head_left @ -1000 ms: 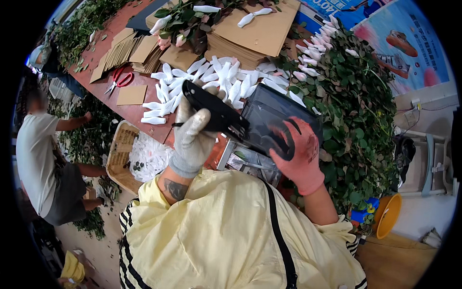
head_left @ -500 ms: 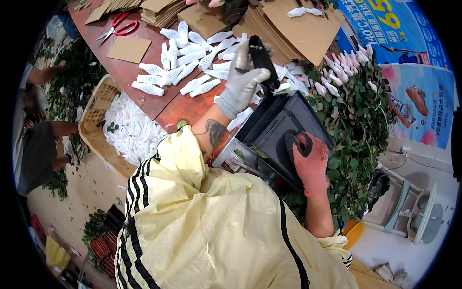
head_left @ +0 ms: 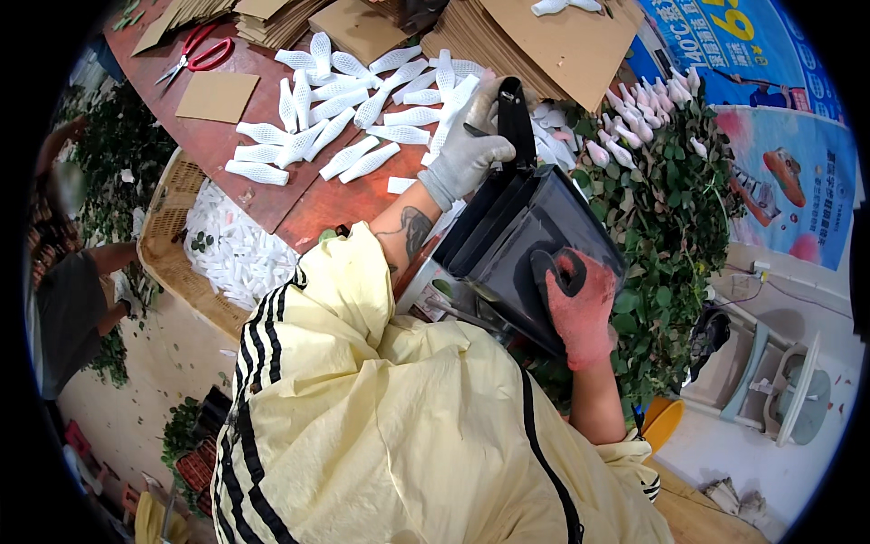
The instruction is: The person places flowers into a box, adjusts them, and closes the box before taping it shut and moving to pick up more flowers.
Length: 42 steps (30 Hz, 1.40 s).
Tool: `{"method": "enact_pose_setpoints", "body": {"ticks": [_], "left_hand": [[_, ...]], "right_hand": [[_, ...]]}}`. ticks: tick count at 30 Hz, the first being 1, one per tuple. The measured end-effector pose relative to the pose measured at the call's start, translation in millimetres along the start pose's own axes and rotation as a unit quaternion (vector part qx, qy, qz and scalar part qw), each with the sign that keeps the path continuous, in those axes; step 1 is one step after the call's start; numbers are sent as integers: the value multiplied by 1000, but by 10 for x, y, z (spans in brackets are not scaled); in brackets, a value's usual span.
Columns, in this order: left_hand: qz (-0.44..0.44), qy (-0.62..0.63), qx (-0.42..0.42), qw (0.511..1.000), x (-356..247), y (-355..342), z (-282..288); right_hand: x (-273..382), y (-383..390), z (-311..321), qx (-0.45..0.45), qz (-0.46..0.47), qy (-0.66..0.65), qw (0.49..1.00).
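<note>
My left hand [head_left: 469, 150], in a pale grey glove, is closed around an upright black handle-like bar [head_left: 515, 122] at the back of a dark, glossy box-shaped thing [head_left: 517, 249]. In a red glove with black fingers, my right hand [head_left: 582, 304] rests over the box's sloping dark face. Its fingers are curled in, and I cannot make out what is between them. Just left of my left hand, white mesh sleeves [head_left: 335, 104] lie scattered on the reddish table [head_left: 213, 136].
Red-handled scissors [head_left: 195, 56] and cardboard stacks [head_left: 453, 50] lie at the back. A wicker basket [head_left: 163, 213] of white pieces stands left. On the right, leafy stems with sleeved pink buds [head_left: 639, 113] pile up beside the box. Another person's legs [head_left: 77, 281] show far left.
My left hand and the black bar have shifted slightly right and down in view. My right hand stays on the dark box. The table and its sleeves appear farther left and up.
</note>
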<state>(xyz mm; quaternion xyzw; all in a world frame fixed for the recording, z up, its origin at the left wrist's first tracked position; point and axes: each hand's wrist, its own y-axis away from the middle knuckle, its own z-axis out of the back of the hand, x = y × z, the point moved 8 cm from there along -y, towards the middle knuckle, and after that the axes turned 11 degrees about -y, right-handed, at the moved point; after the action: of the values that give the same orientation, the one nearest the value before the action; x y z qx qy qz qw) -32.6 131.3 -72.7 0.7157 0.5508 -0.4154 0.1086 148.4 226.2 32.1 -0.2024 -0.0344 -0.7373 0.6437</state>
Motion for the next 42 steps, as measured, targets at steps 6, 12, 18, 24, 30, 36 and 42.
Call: {"method": "enact_pose_setpoints", "body": {"ticks": [6, 12, 18, 24, 30, 36, 42], "left_hand": [[-3, 67, -108, 992, 48, -105, 48], [41, 81, -173, 981, 248, -51, 282], [23, -16, -152, 988, 178, -211, 208], [-7, 90, -150, 985, 85, -17, 314], [-37, 47, -114, 992, -1124, 811, 222], [17, 18, -169, 985, -1228, 1331, -25], [-19, 29, -176, 984, -1191, 1318, -16]], "right_hand": [[29, 14, -1, -7, 21, 3, 1000], [-69, 1, -92, 29, -23, -25, 999], [-58, -32, -65, 38, -52, -35, 997], [-41, 16, -39, -4, 9, -13, 1000], [-5, -8, -46, 17, -5, -31, 999], [-160, 22, -79, 6, -35, -47, 998], [-141, 11, -84, 24, -55, -44, 997]]}}
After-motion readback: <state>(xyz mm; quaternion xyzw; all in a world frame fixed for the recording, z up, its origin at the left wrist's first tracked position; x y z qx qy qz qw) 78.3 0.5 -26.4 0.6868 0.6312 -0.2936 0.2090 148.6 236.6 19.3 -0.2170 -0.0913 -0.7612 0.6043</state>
